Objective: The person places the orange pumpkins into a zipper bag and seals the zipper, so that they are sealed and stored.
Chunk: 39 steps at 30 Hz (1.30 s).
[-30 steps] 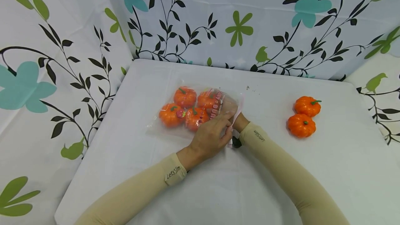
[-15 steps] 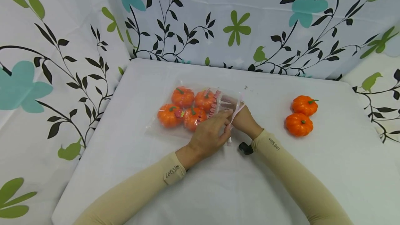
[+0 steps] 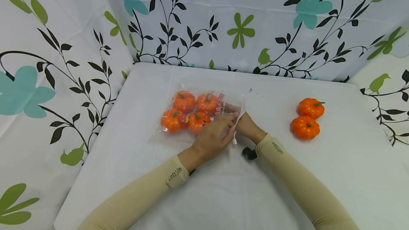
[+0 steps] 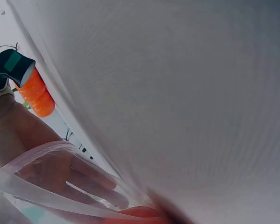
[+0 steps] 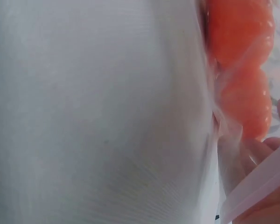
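Observation:
A clear zip bag (image 3: 169, 136) with pink and dark print lies on the table. Inside it sit several small orange pumpkins, among them an upper-left pumpkin (image 3: 184, 101) and a lower-left one (image 3: 172, 120). At the bag's mouth my left hand (image 3: 209, 136) pinches the pinkish zip edge between thumb and fingers. My right hand (image 3: 250, 127) reaches through that mouth; its fingers (image 4: 91, 179) show through the plastic in the left wrist view, extended and holding nothing. In the right wrist view two pumpkins show behind the plastic, the nearer pumpkin (image 5: 245, 102) just beyond the right fingers.
Two more pumpkins touch each other on the right of the table: a rear pumpkin (image 3: 310, 108) and a front pumpkin (image 3: 305, 127). A white cloth covers the table (image 3: 204, 201). Patterned curtains (image 3: 191, 20) stand behind it and at the sides.
My right hand has drawn back rightward, partly out of the bag, leaving the pumpkins inside. The left hand keeps its place at the bag's edge.

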Motion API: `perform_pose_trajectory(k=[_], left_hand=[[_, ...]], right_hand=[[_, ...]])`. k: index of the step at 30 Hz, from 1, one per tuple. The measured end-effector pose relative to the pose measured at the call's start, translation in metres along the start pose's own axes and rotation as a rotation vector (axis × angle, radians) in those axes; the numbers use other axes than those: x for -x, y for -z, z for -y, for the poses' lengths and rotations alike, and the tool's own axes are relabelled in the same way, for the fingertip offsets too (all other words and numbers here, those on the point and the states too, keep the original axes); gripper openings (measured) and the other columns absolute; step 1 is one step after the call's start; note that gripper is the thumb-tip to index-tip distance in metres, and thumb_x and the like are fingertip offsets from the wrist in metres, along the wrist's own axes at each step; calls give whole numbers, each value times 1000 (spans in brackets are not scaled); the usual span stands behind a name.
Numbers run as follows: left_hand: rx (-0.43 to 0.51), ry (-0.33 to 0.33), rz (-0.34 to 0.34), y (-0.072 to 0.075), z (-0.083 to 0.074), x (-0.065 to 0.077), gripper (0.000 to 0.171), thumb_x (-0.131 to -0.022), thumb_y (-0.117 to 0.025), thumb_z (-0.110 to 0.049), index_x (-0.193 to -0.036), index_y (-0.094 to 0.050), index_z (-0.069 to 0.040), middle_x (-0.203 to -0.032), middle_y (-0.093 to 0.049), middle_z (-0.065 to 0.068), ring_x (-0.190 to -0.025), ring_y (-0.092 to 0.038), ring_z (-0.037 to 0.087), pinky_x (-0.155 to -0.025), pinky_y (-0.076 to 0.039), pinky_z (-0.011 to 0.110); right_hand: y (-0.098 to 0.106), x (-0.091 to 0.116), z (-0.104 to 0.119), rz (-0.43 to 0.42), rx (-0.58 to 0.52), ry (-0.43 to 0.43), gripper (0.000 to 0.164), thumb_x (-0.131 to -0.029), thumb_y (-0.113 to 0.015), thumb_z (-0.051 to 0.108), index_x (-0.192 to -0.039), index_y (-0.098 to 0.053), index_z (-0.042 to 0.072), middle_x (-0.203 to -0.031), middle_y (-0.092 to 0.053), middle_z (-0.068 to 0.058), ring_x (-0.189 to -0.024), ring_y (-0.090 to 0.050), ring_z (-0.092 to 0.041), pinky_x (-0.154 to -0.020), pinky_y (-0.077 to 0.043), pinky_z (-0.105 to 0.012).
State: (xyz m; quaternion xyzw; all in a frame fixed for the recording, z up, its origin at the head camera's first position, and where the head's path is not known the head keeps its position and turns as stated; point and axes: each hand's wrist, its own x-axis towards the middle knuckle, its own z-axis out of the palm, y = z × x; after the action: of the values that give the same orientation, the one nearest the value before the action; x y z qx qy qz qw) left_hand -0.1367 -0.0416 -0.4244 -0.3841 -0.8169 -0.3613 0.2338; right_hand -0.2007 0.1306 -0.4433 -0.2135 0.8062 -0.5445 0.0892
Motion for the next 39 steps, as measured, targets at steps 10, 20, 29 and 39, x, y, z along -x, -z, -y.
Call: perform_pose_trajectory(k=[10, 20, 29, 39], left_hand=[[22, 5, 6, -3, -4, 0, 5, -96, -59, -8, -97, -61, -3, -137, -62, 13, -122, -62, 24, -101, -49, 27], [7, 7, -47, -4, -5, -3, 28, -92, -61, -7, -118, -65, 2, -106, -72, 8, -110, -68, 21, -100, -49, 26], [-21, -10, -104, -4, -5, -5, 7, -87, -64, -7, -92, -66, -3, -116, -73, 11, -112, -68, 20, -94, -53, 27], [-42, 27, -83, -3, -8, -3, 4, -89, -63, -10, -90, -65, -6, -124, -70, 9, -114, -67, 19, -94, -53, 26]], right_hand=[[12, 21, -4, 43, -63, -5, 50, -102, -50, 7, -151, -41, -3, -152, -47, -18, -140, -44, -32, -115, -32, -50], [69, 100, -1, -253, 488, 17, 64, -92, -75, 33, -150, -51, 20, -148, -54, -7, -131, -54, -36, -103, -44, -60], [136, 145, 4, -531, 612, -98, 103, -75, -90, 22, -159, -31, 9, -158, -36, -20, -144, -33, -42, -113, -28, -64], [158, 163, -12, -408, 632, -513, 122, -82, -75, 60, -159, -6, -5, -157, -22, -37, -140, -25, -57, -103, -30, -73]])
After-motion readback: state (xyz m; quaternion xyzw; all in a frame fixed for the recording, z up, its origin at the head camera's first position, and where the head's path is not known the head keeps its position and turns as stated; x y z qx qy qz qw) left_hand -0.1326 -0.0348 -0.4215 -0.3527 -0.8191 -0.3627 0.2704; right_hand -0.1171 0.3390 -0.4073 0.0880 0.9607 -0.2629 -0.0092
